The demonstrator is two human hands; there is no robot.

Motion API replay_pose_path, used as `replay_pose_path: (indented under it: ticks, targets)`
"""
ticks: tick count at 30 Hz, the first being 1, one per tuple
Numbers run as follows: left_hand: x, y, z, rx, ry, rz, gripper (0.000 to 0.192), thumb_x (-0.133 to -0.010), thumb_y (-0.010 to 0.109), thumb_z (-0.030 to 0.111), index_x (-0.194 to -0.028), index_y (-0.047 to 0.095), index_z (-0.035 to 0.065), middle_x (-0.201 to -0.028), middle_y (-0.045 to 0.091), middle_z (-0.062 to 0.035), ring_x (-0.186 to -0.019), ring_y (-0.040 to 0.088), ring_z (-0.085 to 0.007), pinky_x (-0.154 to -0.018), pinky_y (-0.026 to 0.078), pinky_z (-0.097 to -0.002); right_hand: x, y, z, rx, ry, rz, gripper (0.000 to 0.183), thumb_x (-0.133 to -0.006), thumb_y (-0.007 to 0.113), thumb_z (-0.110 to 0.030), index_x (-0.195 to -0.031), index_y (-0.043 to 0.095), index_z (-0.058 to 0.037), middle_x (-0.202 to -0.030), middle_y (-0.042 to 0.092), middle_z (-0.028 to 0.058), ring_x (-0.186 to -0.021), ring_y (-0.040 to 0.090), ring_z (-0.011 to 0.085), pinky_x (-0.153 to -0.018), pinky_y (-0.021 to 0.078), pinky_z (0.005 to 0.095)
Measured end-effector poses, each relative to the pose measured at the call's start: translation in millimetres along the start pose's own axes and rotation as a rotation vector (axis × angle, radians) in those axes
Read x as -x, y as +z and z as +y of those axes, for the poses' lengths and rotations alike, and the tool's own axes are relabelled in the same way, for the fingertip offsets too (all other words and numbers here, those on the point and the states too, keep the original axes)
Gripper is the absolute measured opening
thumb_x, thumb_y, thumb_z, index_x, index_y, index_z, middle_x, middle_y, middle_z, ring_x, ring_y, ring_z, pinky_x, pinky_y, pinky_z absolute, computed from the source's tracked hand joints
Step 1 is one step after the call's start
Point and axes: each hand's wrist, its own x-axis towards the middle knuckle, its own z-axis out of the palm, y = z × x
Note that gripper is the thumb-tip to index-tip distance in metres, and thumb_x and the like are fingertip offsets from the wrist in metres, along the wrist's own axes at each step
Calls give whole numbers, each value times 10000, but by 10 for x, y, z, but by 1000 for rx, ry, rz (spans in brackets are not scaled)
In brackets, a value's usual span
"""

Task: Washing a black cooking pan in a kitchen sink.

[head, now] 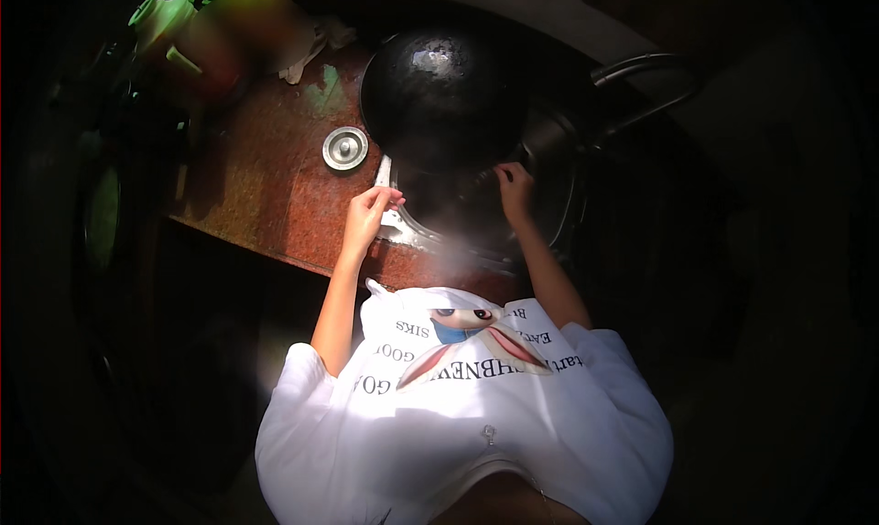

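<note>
My left hand (374, 212) is over the pale left rim (405, 233) of a sink, its fingertips close together. My right hand (516, 190) is over the dark sink basin (450, 212), fingers bent, near the lower edge of a black wok (439, 92). Whether either hand pinches something small cannot be made out. The wok's rounded surface shines at the top, and it sits at the far side of the sink. Whitish haze blurs the basin between my hands. A round metal sink strainer (345, 149) with a central knob lies on the reddish counter (275, 175), left of the wok.
What looks like a gooseneck faucet (645, 65) curves out at the right. Green-topped containers (161, 17) and a crumpled cloth (305, 51) stand at the counter's far left, partly blurred. The counter's front edge (254, 250) runs left of my body. Deep shadow hides the right side.
</note>
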Motion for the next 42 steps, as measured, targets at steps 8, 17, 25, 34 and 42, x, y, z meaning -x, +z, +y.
replay_pose_path:
  ticks: [8,17,25,34,42]
  targets:
    - [23,-28,-27,16,-8,72,241,-825,448,161,-816,565,-49,-746,592,-89,-685,562,-125,-633,436,-224,-8,27,-87,49,65,-12,90,-659,601,-58,-706,556,4,-724,552,128,-675,543,286,-589,427,314]
    - [9,23,-40,33,8,103,233,-827,445,151,-815,565,-49,-751,590,-86,-697,567,-129,-645,440,-228,-72,-1,-30,156,149,-141,101,-669,583,-74,-746,574,-9,-769,559,140,-721,538,308,-632,425,360]
    - [-4,25,9,50,-14,108,242,-834,430,159,-813,566,-40,-741,593,-82,-696,570,-131,-652,433,-231,-392,-110,177,-65,465,-677,210,-672,609,-136,-803,582,26,-660,584,128,-489,548,179,-472,439,274]
    - [43,-48,-21,36,5,153,241,-836,420,157,-819,568,-33,-741,596,-81,-675,552,-117,-639,413,-223,-163,-97,-31,-23,334,-289,192,-683,616,-134,-798,593,19,-581,567,104,-393,500,132,-399,393,246]
    - [33,21,-42,23,4,137,233,-836,421,143,-820,566,-38,-746,595,-84,-689,558,-122,-645,424,-225,-62,-16,-73,54,147,-110,191,-655,632,-161,-754,567,-10,-698,574,134,-648,564,268,-583,441,315]
